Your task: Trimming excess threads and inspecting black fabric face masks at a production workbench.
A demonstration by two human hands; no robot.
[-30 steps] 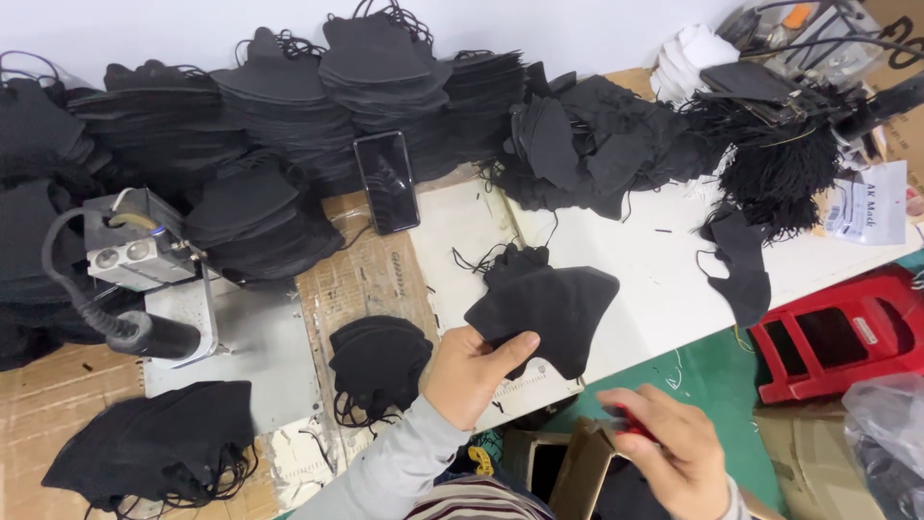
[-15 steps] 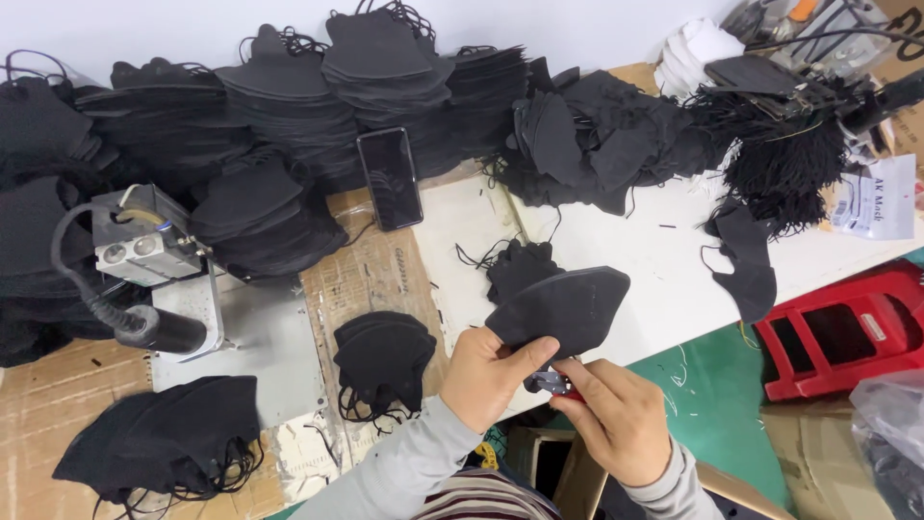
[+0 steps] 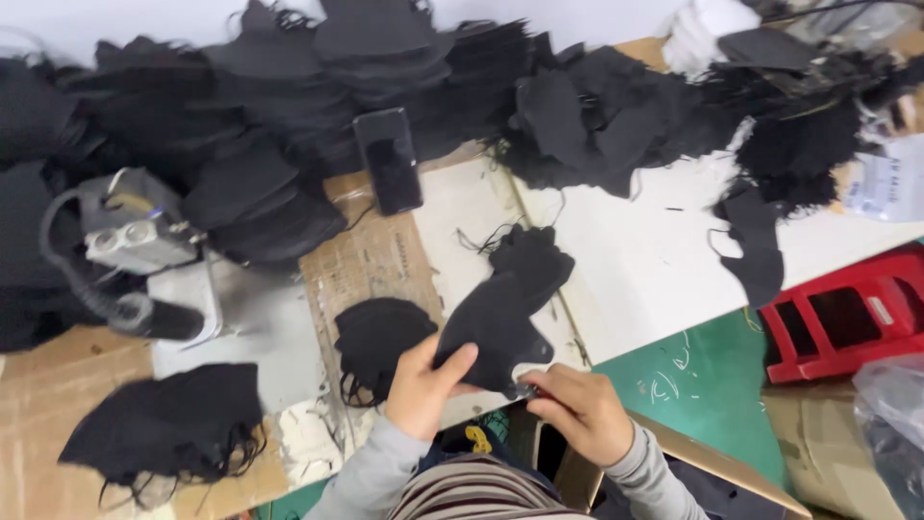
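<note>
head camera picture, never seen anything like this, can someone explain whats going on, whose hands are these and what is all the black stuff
There is no robot here. The picture comes from a camera worn on a person's head, looking down at their own two hands at a workbench.

The left hand grips a black face mask by its lower edge. The right hand pinches at the same mask's bottom corner; something small and reddish seems to be in its fingers, too small to identify.

The black stuff is more masks: tall stacks along the back, a loose heap to the right, and small piles near the hands. A dark phone lies on the table, a grey machine stands at the left, and a red plastic crate sits at the right.
</note>
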